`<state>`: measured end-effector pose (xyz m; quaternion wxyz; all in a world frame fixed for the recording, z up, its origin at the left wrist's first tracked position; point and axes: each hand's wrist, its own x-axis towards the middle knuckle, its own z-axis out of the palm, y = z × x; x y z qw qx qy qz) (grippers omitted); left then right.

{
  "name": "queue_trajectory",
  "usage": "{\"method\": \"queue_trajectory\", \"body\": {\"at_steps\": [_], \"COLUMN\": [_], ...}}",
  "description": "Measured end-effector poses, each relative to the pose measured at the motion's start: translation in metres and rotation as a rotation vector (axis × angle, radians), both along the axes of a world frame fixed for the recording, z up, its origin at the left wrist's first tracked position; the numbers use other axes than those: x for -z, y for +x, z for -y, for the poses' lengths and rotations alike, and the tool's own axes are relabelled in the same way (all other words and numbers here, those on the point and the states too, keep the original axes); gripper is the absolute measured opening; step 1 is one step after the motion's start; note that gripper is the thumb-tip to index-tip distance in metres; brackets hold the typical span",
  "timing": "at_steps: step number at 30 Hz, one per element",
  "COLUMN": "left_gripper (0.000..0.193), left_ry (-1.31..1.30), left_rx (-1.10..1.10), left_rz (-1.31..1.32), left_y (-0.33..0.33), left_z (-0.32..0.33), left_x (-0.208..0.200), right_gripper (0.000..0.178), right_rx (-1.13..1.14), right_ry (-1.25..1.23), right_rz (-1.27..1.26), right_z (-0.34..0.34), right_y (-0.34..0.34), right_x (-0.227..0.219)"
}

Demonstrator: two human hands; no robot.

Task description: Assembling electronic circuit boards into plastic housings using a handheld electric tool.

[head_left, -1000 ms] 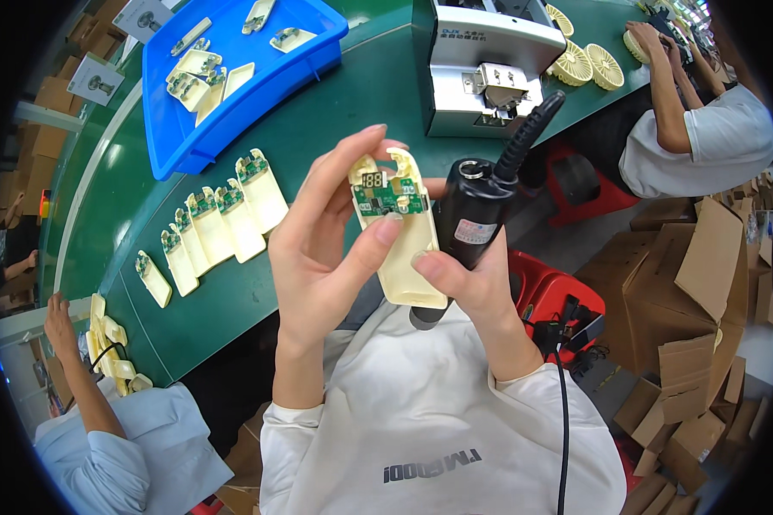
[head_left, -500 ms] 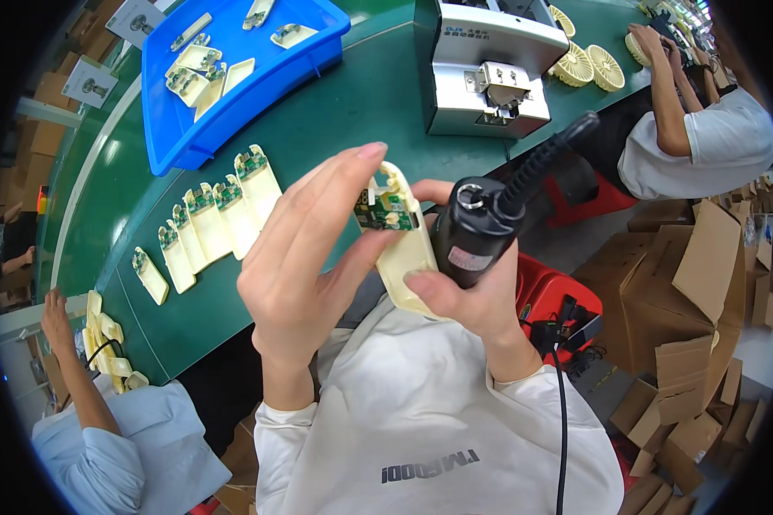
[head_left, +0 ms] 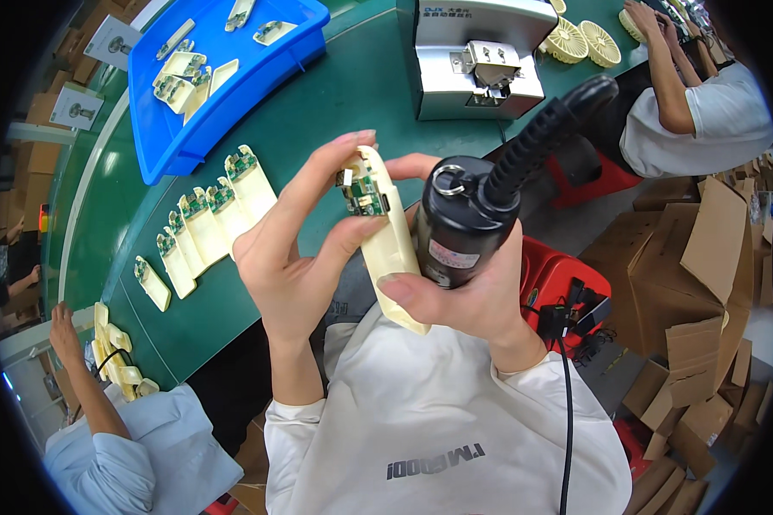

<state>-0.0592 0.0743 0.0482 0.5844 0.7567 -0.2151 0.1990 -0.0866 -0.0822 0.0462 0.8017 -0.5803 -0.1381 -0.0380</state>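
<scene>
A cream plastic casing half (head_left: pixel 388 249) with a green circuit board (head_left: pixel 365 197) at its upper end is held up in front of my chest. My left hand (head_left: pixel 296 236) pinches its upper end between thumb and fingers, by the board. My right hand (head_left: pixel 468 287) grips a black electric screwdriver (head_left: pixel 459 223), its thick ribbed cable end pointing up. The right thumb also presses on the lower part of the casing. The screwdriver's tip is hidden below the hand. On the green table to the left lies a row of similar casings with boards (head_left: pixel 202 223).
A blue tray (head_left: pixel 202 142) with more casings stands at the back left. A silver and black screw-feeding machine (head_left: pixel 481 81) is at the back, with round cream grilles (head_left: pixel 567 41) beside it. Co-workers sit on both sides. Cardboard boxes (head_left: pixel 670 257) and a red stool (head_left: pixel 563 292) stand right.
The casing has turned more edge-on and its lower end shows further down. My left fingers have shifted along its top edge. The screwdriver has moved slightly left, still in my right hand.
</scene>
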Motion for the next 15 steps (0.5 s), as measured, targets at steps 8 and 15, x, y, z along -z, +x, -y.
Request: {"method": "queue_trajectory", "body": {"at_steps": [8,15], "left_gripper": [0.053,0.055], "left_ry": [-0.064,-0.088], "left_rx": [0.053,0.084], "left_rz": [-0.007,-0.012], "left_y": [0.0003,0.0015], "left_z": [0.0031,0.0039], "left_x": [0.0018,0.0056], "right_gripper": [0.069,0.063], "right_rx": [0.04,0.071], "right_ry": [0.029,-0.086], "right_rz": [-0.046,0.03], "right_z": [-0.002,-0.0008], "right_y": [-0.004,-0.0013], "right_x": [-0.0034,-0.0022]}}
